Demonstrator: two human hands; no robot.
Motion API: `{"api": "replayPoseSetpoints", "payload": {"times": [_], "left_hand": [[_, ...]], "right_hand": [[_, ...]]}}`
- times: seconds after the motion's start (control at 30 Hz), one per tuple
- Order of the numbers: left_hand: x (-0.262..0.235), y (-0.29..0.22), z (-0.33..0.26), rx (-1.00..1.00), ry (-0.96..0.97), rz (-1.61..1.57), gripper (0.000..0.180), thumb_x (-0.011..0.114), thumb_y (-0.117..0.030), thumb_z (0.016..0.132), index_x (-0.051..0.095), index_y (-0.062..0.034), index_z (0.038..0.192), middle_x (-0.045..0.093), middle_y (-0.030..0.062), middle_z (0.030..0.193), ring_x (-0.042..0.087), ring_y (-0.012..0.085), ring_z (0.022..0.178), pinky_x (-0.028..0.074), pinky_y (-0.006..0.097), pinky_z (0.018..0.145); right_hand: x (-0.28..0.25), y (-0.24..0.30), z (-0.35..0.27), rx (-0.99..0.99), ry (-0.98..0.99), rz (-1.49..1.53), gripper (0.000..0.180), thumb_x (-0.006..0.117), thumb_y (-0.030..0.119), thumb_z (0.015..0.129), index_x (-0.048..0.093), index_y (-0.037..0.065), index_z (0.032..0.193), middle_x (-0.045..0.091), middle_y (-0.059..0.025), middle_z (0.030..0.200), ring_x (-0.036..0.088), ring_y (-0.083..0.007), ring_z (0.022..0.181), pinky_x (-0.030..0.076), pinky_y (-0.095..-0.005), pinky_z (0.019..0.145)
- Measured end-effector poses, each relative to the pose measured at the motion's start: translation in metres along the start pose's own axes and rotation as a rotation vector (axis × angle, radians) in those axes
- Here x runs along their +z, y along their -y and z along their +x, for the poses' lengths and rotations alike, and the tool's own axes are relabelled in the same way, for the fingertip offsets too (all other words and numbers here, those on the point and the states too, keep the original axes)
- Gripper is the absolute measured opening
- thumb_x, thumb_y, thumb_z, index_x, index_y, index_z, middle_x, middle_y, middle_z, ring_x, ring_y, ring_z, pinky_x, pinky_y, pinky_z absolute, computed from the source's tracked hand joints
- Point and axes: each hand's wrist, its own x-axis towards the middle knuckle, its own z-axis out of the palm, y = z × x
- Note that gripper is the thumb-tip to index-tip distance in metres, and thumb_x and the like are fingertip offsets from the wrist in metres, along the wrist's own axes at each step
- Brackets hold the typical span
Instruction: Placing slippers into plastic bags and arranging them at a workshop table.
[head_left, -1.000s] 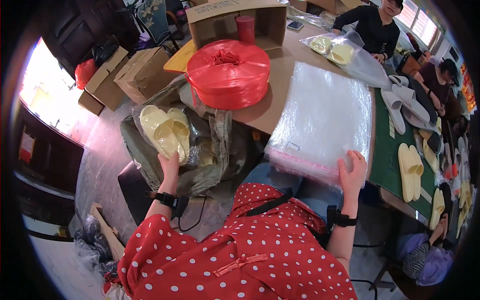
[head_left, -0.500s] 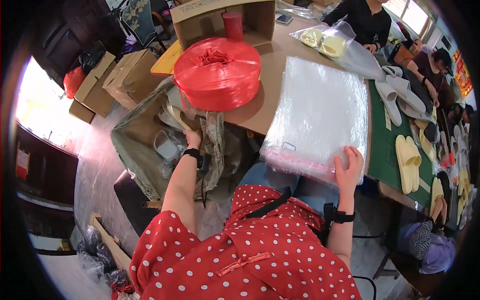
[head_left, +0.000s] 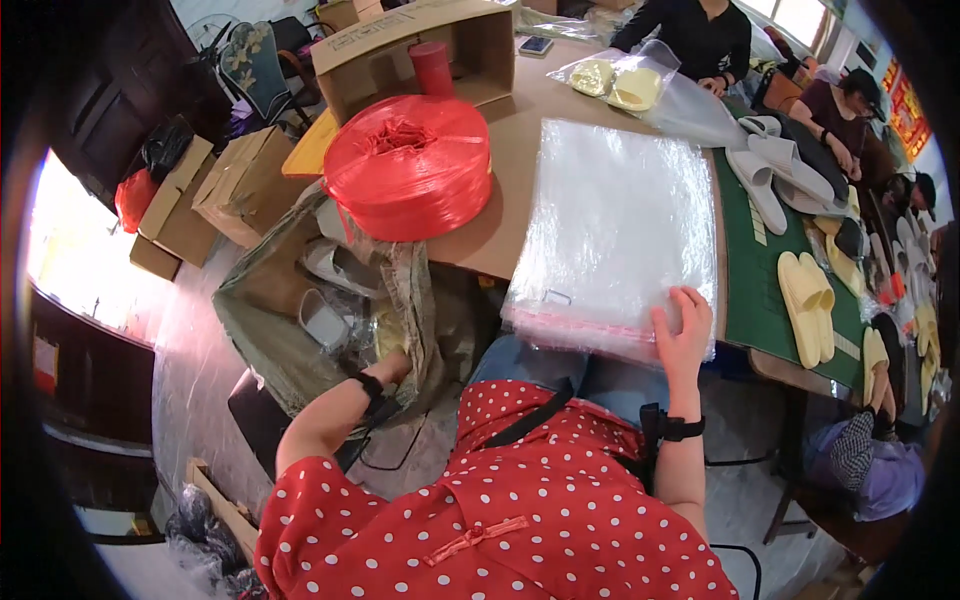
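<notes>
My left hand (head_left: 397, 367) is lowered into a greenish woven sack (head_left: 245, 300) standing open beside the table. A pale yellow slipper (head_left: 390, 328) in clear wrap lies right at its fingers, which are mostly hidden, so I cannot tell whether they grip it. Grey slippers (head_left: 325, 320) in clear plastic lie deeper in the sack. On the table, a thick stack of clear plastic bags (head_left: 620, 220) with a pinkish strip along its near edge lies flat. My right hand (head_left: 685, 325) rests on that stack's near right corner, thumb and fingers apart.
A big roll of red plastic twine (head_left: 410, 170) stands left of the bags, before a cardboard box (head_left: 480, 60) with a red cylinder. Bagged yellow slippers (head_left: 635, 88) lie at the back. Loose yellow slippers (head_left: 805, 305) sit on a green mat (head_left: 750, 290). Other people work beyond.
My left hand has moved down and nearer within the sack, with the yellow slipper lower as well. My right hand stays on the bag stack. The whole view has shifted slightly.
</notes>
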Motion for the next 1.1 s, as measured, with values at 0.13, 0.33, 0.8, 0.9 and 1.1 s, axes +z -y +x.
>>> {"api": "replayPoseSetpoints", "payload": {"times": [0.13, 0.33, 0.8, 0.9, 1.1], "left_hand": [[0.032, -0.034, 0.023, -0.062, -0.226, -0.113, 0.056, 0.066, -0.039, 0.092, 0.056, 0.0005, 0.131, 0.068, 0.0135, 0.107, 0.064, 0.0314, 0.102, 0.051, 0.044, 0.092], [-0.060, -0.007, 0.114, 0.345, -0.385, -0.142, 0.056, 0.061, -0.041, 0.095, 0.055, -0.0001, 0.133, 0.065, 0.0133, 0.114, 0.062, 0.0305, 0.106, 0.050, 0.044, 0.093], [-0.129, 0.093, 0.130, -0.048, -0.506, -0.987, 0.058, 0.049, -0.044, 0.101, 0.053, -0.0017, 0.139, 0.059, 0.0127, 0.130, 0.057, 0.0285, 0.114, 0.047, 0.043, 0.098], [-0.096, 0.116, 0.076, -0.339, -0.652, -1.313, 0.058, 0.047, -0.045, 0.102, 0.053, -0.0021, 0.140, 0.058, 0.0126, 0.133, 0.056, 0.0280, 0.116, 0.047, 0.043, 0.098], [-0.094, 0.110, 0.045, -0.166, -0.805, -1.952, 0.050, 0.051, -0.037, 0.102, 0.059, 0.0008, 0.133, 0.065, 0.0091, 0.127, 0.060, 0.0225, 0.109, 0.048, 0.036, 0.094]], "right_hand": [[-0.013, -0.022, -0.015, 0.035, -0.095, -0.111, 0.041, 0.077, 0.024, 0.080, 0.065, 0.002, 0.113, 0.060, -0.0181, 0.124, 0.054, -0.0376, 0.118, 0.043, -0.0472, 0.103], [0.033, -0.017, -0.004, -0.040, -0.204, 0.035, 0.039, 0.077, 0.028, 0.078, 0.065, 0.009, 0.110, 0.058, -0.0153, 0.121, 0.052, -0.0381, 0.119, 0.040, -0.0493, 0.105], [-0.026, -0.036, 0.000, 0.095, -0.266, 0.324, 0.046, 0.079, 0.035, 0.080, 0.065, 0.004, 0.112, 0.060, -0.0157, 0.117, 0.056, -0.0330, 0.114, 0.047, -0.0422, 0.096], [-0.128, -0.062, 0.001, 0.442, -0.541, 0.014, 0.033, 0.073, 0.032, 0.086, 0.068, 0.007, 0.107, 0.068, -0.0153, 0.097, 0.064, -0.0346, 0.093, 0.052, -0.0447, 0.083], [-0.212, -0.252, -0.188, 1.393, -0.491, -0.621, 0.046, 0.059, 0.034, 0.094, 0.063, 0.001, 0.126, 0.068, -0.0202, 0.122, 0.063, -0.0404, 0.115, 0.052, -0.0485, 0.094]]}}
